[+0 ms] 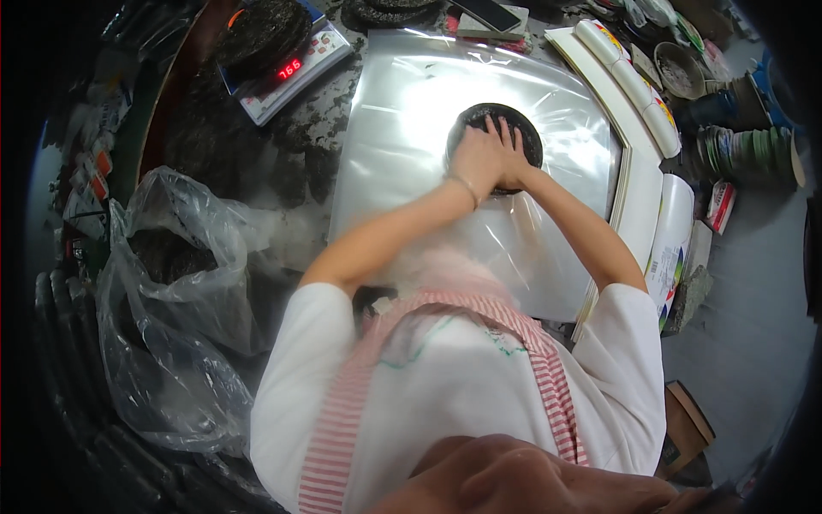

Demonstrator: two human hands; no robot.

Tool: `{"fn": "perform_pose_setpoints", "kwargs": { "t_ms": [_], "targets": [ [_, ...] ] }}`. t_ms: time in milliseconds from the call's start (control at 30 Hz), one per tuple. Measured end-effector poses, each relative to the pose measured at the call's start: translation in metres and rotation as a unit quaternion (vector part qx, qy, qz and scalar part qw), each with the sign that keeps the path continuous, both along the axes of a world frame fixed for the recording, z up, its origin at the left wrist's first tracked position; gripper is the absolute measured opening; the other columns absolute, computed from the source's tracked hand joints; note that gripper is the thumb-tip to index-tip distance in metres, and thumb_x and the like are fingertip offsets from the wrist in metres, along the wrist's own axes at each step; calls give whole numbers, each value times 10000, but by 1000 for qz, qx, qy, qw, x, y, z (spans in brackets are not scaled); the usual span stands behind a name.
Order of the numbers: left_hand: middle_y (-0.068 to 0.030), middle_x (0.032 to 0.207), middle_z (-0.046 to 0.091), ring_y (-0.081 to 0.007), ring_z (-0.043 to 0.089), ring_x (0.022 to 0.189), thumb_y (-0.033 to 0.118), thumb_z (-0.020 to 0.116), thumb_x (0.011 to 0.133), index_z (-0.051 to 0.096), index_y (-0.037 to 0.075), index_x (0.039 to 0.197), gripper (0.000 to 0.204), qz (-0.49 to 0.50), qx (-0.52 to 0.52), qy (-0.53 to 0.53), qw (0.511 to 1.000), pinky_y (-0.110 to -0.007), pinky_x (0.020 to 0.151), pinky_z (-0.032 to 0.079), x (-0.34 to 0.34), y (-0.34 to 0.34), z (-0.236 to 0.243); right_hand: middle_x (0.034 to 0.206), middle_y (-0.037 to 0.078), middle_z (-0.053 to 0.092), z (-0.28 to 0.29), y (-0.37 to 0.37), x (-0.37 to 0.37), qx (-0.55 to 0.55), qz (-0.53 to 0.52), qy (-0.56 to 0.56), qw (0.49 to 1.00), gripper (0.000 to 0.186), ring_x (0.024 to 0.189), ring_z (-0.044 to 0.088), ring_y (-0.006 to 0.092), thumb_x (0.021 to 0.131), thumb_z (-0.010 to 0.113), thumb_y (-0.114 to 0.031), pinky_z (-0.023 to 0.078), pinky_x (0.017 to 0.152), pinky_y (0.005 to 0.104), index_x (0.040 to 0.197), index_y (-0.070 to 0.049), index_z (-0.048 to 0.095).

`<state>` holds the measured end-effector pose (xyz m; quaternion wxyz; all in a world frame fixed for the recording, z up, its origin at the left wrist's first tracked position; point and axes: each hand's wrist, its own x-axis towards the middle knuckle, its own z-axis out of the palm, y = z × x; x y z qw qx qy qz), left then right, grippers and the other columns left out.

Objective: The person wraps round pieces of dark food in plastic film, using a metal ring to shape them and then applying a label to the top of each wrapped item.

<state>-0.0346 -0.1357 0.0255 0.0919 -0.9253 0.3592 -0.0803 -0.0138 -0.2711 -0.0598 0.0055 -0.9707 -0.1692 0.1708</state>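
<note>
Both hands press down on a dark, round, flat-looking disc [528,128] with a raised rim; I cannot tell whether it is a shallow mould or a cake of dark material. It rests on a shiny, transparent plastic sheet [402,154]. My left hand [475,160], with a thin band at its wrist, lies over the disc's left part, overlapping my right hand. My right hand [512,158] lies flat with fingers apart. The lower part of the disc is hidden beneath both hands.
At the upper left, a digital scale [295,73] carries a dark round slab [267,34]. A plastic bag [184,283] with dark material stands to my left. Papers and rolls [629,90] line the sheet's right side. A phone [490,12] lies at the back.
</note>
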Motion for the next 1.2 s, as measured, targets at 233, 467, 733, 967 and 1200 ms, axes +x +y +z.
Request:
{"fn": "perform_pose_setpoints", "kwargs": {
  "t_ms": [233, 467, 733, 967, 1200],
  "targets": [
    [-244, 1367, 442, -384, 349, 1328, 228, 575, 869, 466, 82, 1359, 523, -104, -179, 537, 818, -482, 1108, 231, -152, 114, -19, 1266, 174, 533, 75, 19, -77, 419, -50, -222, 879, 337, 1211, 485, 343, 834, 628, -114, 392, 1011, 436, 1164, -61, 593],
    [-296, 1429, 293, -480, 308, 1312, 238, 734, 774, 237, 132, 1477, 867, -69, -372, 91, 921, -507, 1018, 355, -47, 97, -48, 1285, 138, 535, 87, 61, -224, 506, -70, 256, 821, 477, 1243, 467, 315, 898, 591, -298, 320, 1069, 441, 1284, -31, 506],
    [-102, 692, 638, -283, 624, 717, 173, 645, 816, 628, 59, 840, 118, -53, -447, 163, 878, -412, 956, 432, -11, 30, -49, 1507, 306, 63, 56, -14, -141, 74, -315, -253, 912, 891, 1379, 234, 420, 819, 686, -357, 219, 1114, 494, 1464, 6, 191],
    [-103, 1161, 578, -273, 497, 1160, 132, 671, 772, 589, 88, 1147, 387, -32, -344, 47, 937, -431, 1015, 326, -1, 55, -8, 1117, 181, 516, 51, 12, -61, 210, -227, -240, 920, 571, 1002, 536, 355, 742, 669, -155, 446, 826, 468, 1283, -80, 501],
    [-180, 1486, 273, -401, 247, 1363, 303, 610, 872, 400, 68, 1380, 598, -100, -335, 176, 920, -551, 1082, 236, 1, 22, -28, 1280, 195, 511, 64, -41, -62, 230, -109, -56, 965, 548, 1138, 516, 360, 792, 648, -168, 406, 975, 423, 1306, -52, 495]
  ]
}}
